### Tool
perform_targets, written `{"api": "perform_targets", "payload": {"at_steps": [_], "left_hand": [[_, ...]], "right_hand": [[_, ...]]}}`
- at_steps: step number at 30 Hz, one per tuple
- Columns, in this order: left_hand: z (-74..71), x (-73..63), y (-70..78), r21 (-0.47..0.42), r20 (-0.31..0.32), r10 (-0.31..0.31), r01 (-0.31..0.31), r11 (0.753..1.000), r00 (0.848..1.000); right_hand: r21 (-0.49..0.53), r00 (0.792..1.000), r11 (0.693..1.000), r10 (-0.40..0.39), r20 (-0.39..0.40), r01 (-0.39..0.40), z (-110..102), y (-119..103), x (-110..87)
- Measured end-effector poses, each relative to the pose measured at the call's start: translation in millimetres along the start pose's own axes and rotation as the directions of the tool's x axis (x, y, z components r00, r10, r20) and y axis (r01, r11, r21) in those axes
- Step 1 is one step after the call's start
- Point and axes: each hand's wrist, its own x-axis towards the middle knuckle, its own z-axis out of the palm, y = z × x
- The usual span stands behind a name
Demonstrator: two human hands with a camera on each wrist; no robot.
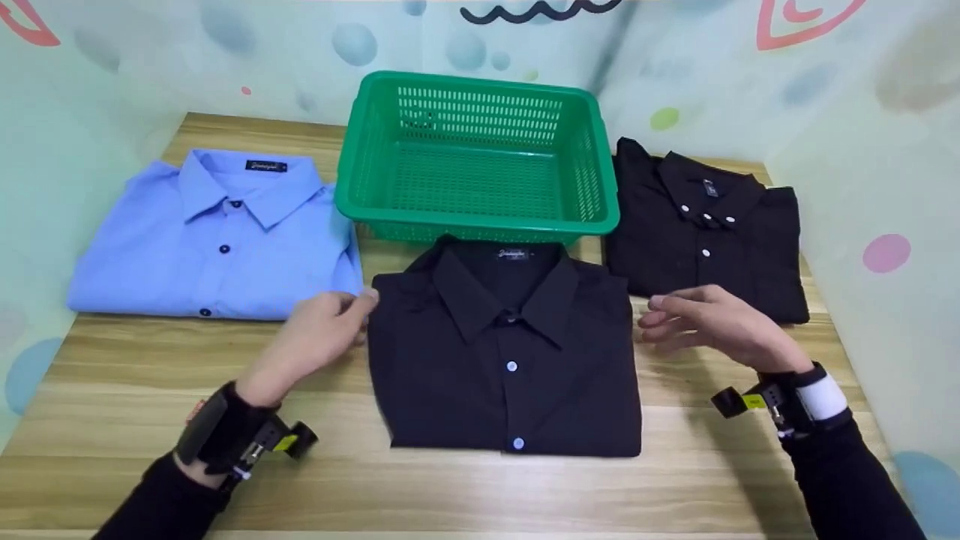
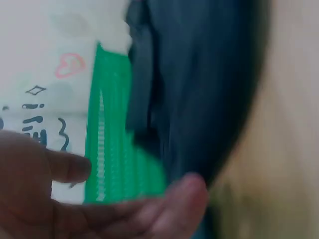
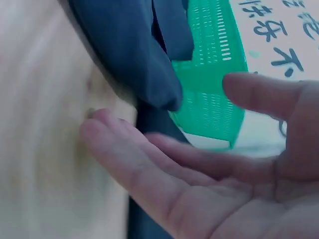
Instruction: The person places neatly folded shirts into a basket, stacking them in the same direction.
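Middle shirt [image 1: 472, 375]: folded on the table [image 1: 450, 495], collar toward the basket [image 1: 480, 223]. Its label [image 1: 513, 255] carries pale script, apparently a brand name, too small to read. In the right wrist view, the wall [image 3: 264, 52] bears black characters, one reading 不. The basket's slotted floor is in plain view. Left hand [image 1: 319, 326]: fingers relaxed, gripping nothing, just beside the shirt's left edge. Right hand [image 1: 716, 322]: fingers loosely extended, thumb apart, gripping nothing, near the right edge.

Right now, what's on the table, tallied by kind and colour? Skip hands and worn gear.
Dark shirts: 2
Blue shirt: 1
Green basket: 1
Total: 4
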Motion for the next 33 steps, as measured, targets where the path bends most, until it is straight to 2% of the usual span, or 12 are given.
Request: {"api": "perform_targets", "payload": {"at_steps": [3, 5, 6, 8, 11, 16, 21, 25, 27, 28, 30, 33], "left_hand": [[8.1, 2.8, -0.6, -0.139, 0.057, -0.058, 0.066, 0.988, 0.997], [14.3, 6.9, -1.3, -0.28, 0.087, -0.063, 0.085, 0.956, 0.994], [17.2, 8.5, -1.9, -0.369, 0.108, -0.069, 0.105, 0.923, 0.992], [22.8, 11.6, -2.8, -0.535, 0.162, -0.081, 0.157, 0.83, 0.983], [29.2, 16.7, -2.6, -0.69, 0.25, -0.07, 0.229, 0.687, 0.966], [36.6, 25.5, 1.8, -0.81, 0.335, 0.042, 0.265, 0.524, 0.941], [47.8, 33.5, 7.7, -0.87, 0.37, 0.137, 0.291, 0.398, 0.919], [57.5, 39.8, 10.8, -0.898, 0.426, 0.222, 0.381, 0.218, 0.877], [61.0, 42.0, 11.6, -0.893, 0.45, 0.266, 0.427, 0.142, 0.853], [62.2, 42.5, 11.8, -0.888, 0.459, 0.28, 0.445, 0.118, 0.843], [63.4, 41.9, 12.1, -0.879, 0.474, 0.294, 0.466, 0.102, 0.83], [64.6, 38.3, 12.2, -0.865, 0.501, 0.266, 0.488, 0.12, 0.823]], "right_hand": [[0.19, 0.997, 0.981, 0.033, 0.07, -0.045, -1, 8, 3.9], [0.286, 0.992, 0.955, 0.044, 0.114, -0.076, -1, 12, 6.6], [0.32, 0.99, 0.943, 0.048, 0.135, -0.089, -1, 14, 8.3], [0.379, 0.982, 0.919, 0.038, 0.185, -0.107, 2, 17, 12.6], [0.441, 0.961, 0.89, -0.013, 0.277, -0.115, 8, 23, 20.0], [0.54, 0.917, 0.831, -0.103, 0.385, -0.133, 21, 26, 28.9], [0.626, 0.928, 0.759, -0.083, 0.364, -0.178, 36, 24, 36.0], [0.697, 0.934, 0.684, -0.065, 0.351, -0.214, 45, 24, 41.9], [0.719, 0.933, 0.657, -0.065, 0.353, -0.226, 48, 25, 43.6], [0.722, 0.935, 0.653, -0.058, 0.349, -0.229, 49, 25, 43.9], [0.715, 0.936, 0.658, -0.042, 0.349, -0.237, 52, 26, 44.1], [0.7, 0.94, 0.67, -0.01, 0.341, -0.247, 55, 27, 43.3]]}}
